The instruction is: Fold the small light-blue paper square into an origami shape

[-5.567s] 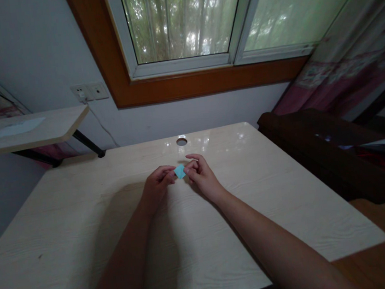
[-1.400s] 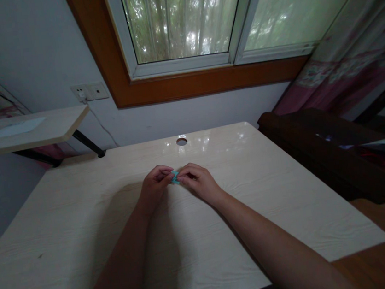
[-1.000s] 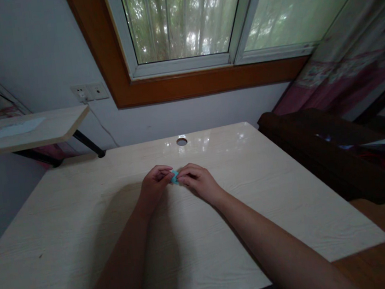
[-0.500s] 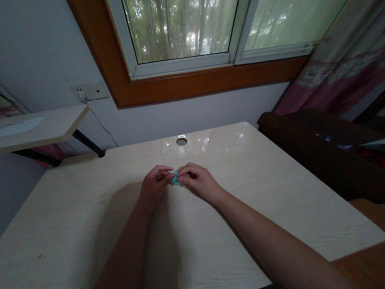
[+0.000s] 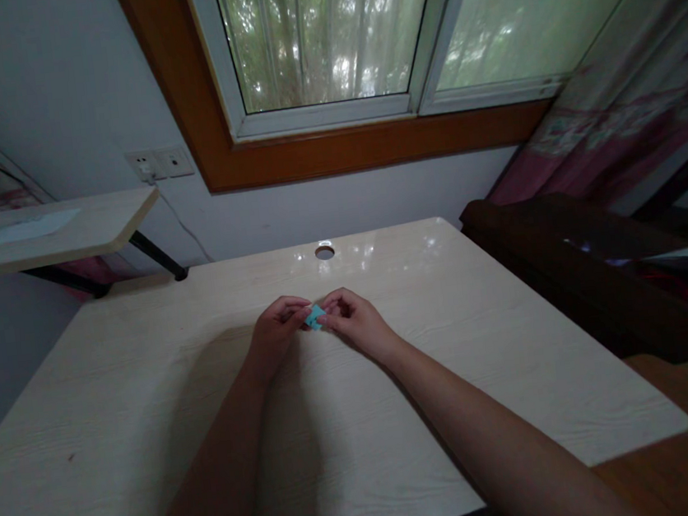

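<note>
A small folded piece of light blue paper (image 5: 314,318) is pinched between both my hands just above the pale wooden desk (image 5: 150,412). My left hand (image 5: 276,334) has its fingers curled and grips the paper's left side. My right hand (image 5: 355,322) is closed on the right side, thumb and fingertips pressed on it. Most of the paper is hidden by my fingers.
A round cable hole (image 5: 324,252) lies in the desk near its far edge. A smaller side table (image 5: 48,229) stands at the left by a wall socket (image 5: 160,164). A dark wooden piece of furniture (image 5: 574,265) sits right of the desk, below the window.
The blue paper showed as a larger flat square 5.6 s ago and is now smaller and more covered. My hands have closed together and barely shifted over the last second.
</note>
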{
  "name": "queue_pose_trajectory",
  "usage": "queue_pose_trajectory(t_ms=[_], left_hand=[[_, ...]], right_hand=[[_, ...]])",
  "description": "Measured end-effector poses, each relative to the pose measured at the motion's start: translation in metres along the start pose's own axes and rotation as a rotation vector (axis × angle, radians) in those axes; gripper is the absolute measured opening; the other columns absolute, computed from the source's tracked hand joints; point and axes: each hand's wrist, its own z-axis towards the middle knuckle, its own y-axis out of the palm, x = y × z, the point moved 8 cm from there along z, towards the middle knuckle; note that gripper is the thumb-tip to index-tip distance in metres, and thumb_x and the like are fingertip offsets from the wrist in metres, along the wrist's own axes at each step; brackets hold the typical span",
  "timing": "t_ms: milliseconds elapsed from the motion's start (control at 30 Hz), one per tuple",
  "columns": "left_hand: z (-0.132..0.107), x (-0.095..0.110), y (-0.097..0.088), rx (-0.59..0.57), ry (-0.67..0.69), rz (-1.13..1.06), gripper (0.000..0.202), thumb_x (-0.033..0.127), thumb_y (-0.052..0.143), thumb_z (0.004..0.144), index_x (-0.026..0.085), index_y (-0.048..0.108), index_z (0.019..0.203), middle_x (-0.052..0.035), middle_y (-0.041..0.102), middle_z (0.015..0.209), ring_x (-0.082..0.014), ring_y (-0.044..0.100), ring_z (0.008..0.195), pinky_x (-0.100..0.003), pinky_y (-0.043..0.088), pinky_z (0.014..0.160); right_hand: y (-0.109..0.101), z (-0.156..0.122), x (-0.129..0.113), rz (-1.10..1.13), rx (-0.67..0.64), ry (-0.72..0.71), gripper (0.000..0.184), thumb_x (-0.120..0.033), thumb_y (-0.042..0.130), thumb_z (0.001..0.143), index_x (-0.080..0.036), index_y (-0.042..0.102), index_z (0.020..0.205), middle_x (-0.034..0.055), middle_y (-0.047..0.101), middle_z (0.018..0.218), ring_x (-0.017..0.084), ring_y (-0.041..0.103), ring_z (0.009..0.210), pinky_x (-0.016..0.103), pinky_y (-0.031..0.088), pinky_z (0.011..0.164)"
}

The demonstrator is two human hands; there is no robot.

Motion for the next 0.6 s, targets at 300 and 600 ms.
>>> queue_pose_trajectory(t_ms=[300, 600], left_hand=[[-0.0025, 0.0046, 0.0026, -0.012, 0.002, -0.037, 0.027, 0.038, 0.074, 0.076, 0.015, 0.068, 0.091, -0.0041, 0.071, 0.082, -0.0151, 0.067, 0.071, -0.03, 0.057, 0.07], [-0.0011, -0.0016, 0.0048, -0.063, 0.042, 0.03, 0.031, 0.032, 0.078, 0.072, 0.017, 0.067, 0.096, -0.0048, 0.071, 0.089, -0.0158, 0.067, 0.081, -0.029, 0.055, 0.077]], right_hand=[[-0.004, 0.0027, 0.0071, 0.036, 0.044, -0.003, 0.032, -0.038, 0.077, 0.073, -0.021, 0.061, 0.095, 0.0, 0.063, 0.078, 0.013, 0.059, 0.069, 0.026, 0.051, 0.065], [-0.0059, 0.0036, 0.008, 0.043, 0.059, -0.034, 0.03, -0.036, 0.077, 0.073, -0.02, 0.063, 0.095, 0.0011, 0.064, 0.081, 0.013, 0.058, 0.071, 0.026, 0.049, 0.067]])
